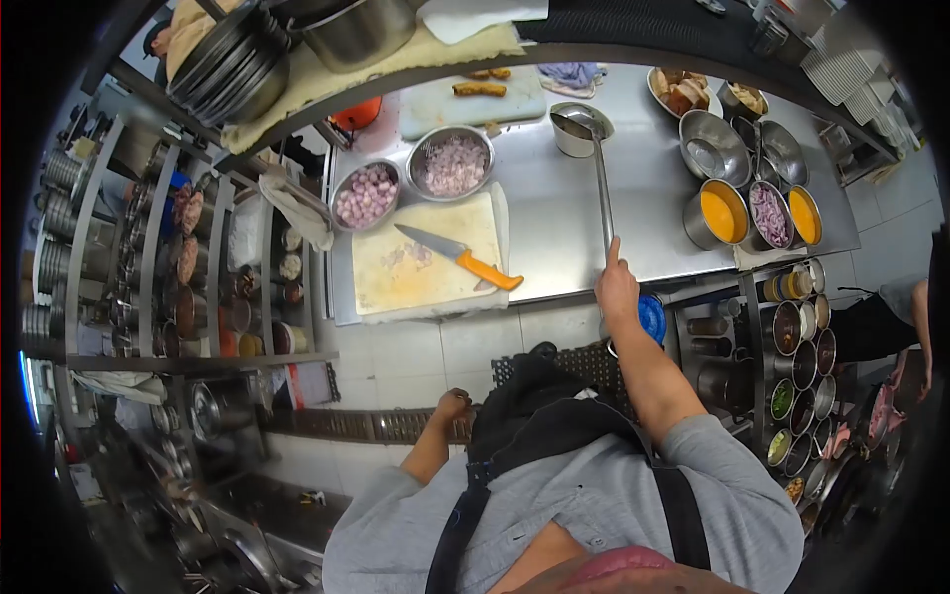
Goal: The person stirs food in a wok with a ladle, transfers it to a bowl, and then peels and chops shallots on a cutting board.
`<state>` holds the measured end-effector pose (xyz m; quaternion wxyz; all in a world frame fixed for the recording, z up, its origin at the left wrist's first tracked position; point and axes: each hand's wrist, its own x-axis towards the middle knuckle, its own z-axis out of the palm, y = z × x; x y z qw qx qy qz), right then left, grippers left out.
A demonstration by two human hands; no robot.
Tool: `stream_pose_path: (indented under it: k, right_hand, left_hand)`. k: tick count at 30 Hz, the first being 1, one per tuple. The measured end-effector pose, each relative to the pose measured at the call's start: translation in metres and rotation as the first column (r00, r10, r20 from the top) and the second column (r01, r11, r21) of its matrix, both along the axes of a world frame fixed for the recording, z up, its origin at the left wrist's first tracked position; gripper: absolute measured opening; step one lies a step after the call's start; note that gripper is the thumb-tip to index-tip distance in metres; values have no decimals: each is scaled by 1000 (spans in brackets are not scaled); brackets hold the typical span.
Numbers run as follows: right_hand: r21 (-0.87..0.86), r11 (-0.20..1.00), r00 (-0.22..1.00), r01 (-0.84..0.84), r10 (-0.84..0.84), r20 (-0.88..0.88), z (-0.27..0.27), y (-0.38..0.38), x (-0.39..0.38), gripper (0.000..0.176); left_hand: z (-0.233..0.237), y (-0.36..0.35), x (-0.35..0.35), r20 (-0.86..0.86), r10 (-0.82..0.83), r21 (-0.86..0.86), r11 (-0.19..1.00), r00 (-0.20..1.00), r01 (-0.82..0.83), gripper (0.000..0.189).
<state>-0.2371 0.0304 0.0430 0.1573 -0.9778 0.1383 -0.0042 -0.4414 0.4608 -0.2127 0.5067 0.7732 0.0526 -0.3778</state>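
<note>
My right hand (618,292) grips the end of a long-handled ladle (603,183), its index finger stretched along the handle. The ladle's bowl end lies over a small pot (574,144) on the steel counter. My left hand (453,404) hangs low beside my apron, away from the counter; its fingers are too foreshortened to read. Left of the ladle, a chef's knife with an orange handle (487,270) rests on a pale cutting board (386,282). Behind the board stand a bowl of chopped onion (453,163) and a bowl of small peeled shallots (366,196).
Containers of orange liquid (723,213) and sliced red onion (769,215) stand at the counter's right, before metal bowls (714,147). A second board (426,114) lies at the back. An overhead shelf (396,84) crosses above. Another person's arm (922,317) shows far right.
</note>
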Motion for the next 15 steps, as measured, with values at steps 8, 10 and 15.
stream_pose_path:
  k: [8,10,15]
  right_hand:
    - [66,998,959,24,-42,280,59,-50,49,67]
    - [54,998,939,21,-38,342,78,-62,26,66]
    - [988,156,915,8,-401,56,83,-89,-133,63]
  left_hand:
    - [-10,11,69,73,-755,272,644,652,715,16]
    - [21,-3,77,179,-977,457,186,116,870,19]
    - [5,-48,114,-451,-735,193,474,507,859,25]
